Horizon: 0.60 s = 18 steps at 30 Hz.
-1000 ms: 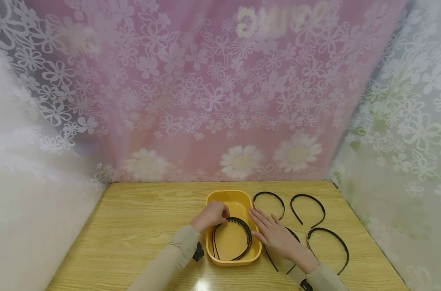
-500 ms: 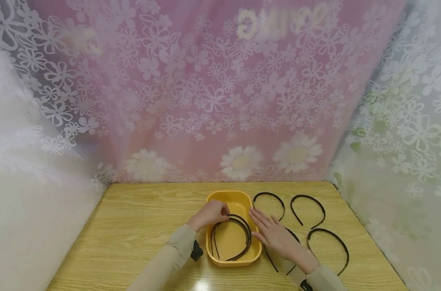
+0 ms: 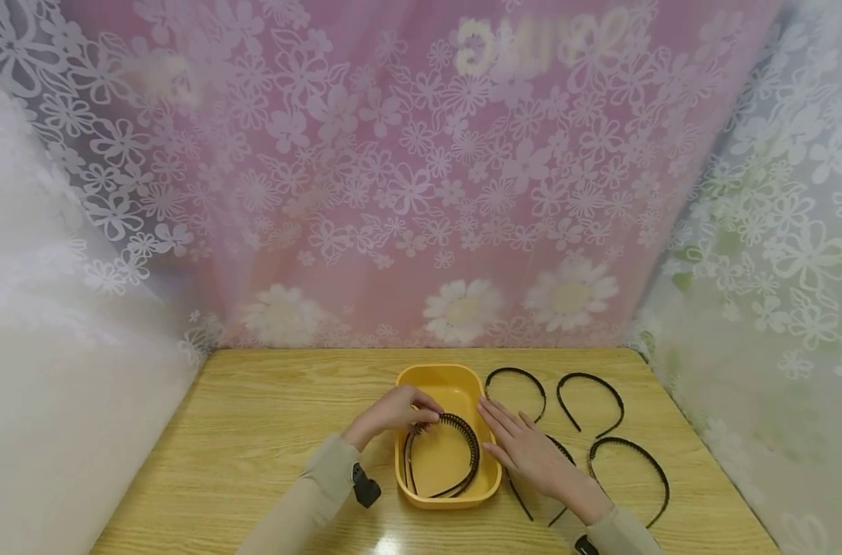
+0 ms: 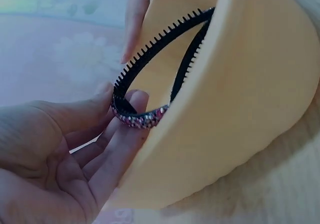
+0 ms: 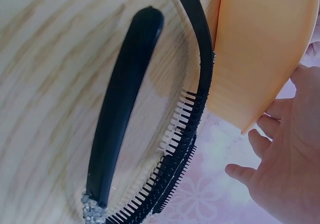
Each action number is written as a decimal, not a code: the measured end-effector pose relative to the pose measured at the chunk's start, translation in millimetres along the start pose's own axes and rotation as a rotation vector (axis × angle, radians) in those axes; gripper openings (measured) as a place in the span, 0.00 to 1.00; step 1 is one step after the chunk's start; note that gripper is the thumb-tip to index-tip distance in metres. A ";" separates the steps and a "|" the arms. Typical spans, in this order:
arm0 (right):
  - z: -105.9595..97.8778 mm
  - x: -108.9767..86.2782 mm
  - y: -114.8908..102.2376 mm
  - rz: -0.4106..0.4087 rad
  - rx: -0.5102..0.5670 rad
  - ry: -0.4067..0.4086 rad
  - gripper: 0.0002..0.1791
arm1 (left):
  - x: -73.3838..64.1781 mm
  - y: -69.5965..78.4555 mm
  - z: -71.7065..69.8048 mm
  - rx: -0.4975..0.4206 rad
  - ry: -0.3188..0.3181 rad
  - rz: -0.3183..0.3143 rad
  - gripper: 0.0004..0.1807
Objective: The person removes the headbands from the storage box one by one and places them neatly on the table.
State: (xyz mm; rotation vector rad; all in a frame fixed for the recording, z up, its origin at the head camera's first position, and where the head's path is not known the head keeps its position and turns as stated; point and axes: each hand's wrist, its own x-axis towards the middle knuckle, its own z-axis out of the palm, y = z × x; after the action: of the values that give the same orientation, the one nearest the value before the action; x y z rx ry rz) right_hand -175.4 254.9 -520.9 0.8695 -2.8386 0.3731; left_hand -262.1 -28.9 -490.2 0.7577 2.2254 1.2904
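In the head view, a yellow plastic box (image 3: 456, 502) holds black toothed headbands (image 3: 474, 455) nested together, their ends toward me. My left hand (image 3: 393, 410) reaches over the box's left rim and pinches the top of a headband. The left wrist view shows thumb and fingers on either side of this headband (image 4: 142, 119), whose outer face glitters with pink and silver specks. Opposite, my right hand (image 3: 525, 455) lies with straight fingers against the box's right rim. From the right wrist, its fingers (image 5: 260, 139) touch the box wall, thumb near the rim.
Right of the box, several more black headbands lie on the wooden table (image 3: 275, 432): one behind the right hand (image 3: 532, 375), one at back right (image 3: 591, 376), one at front right (image 3: 660, 470), and one partly under the right hand (image 3: 520, 497). A flowered curtain (image 3: 365, 193) hangs behind.
Half a second ago the nested headbands stood slightly apart at the top; now they lie closer together. My left wrist has shifted left, its fingers reaching further right. My right hand stays in place.
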 end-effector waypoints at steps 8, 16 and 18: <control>-0.2 0.6 0.1 -0.009 -0.028 0.007 0.36 | -5.3 -1.5 0.1 -0.130 0.031 -0.039 0.11; -0.6 1.6 -1.3 -0.041 -0.062 0.052 0.35 | -9.7 2.2 -6.4 -0.190 0.058 -0.051 0.12; 0.5 1.8 -1.3 -0.046 -0.070 0.064 0.35 | -10.3 2.5 -8.3 -0.186 0.065 -0.048 0.13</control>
State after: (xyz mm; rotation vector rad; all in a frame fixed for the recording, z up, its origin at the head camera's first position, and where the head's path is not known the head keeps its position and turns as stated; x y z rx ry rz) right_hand -176.1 252.8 -520.8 0.8909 -2.7501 0.2892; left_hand -259.0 -39.9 -483.0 0.5977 2.1229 1.4926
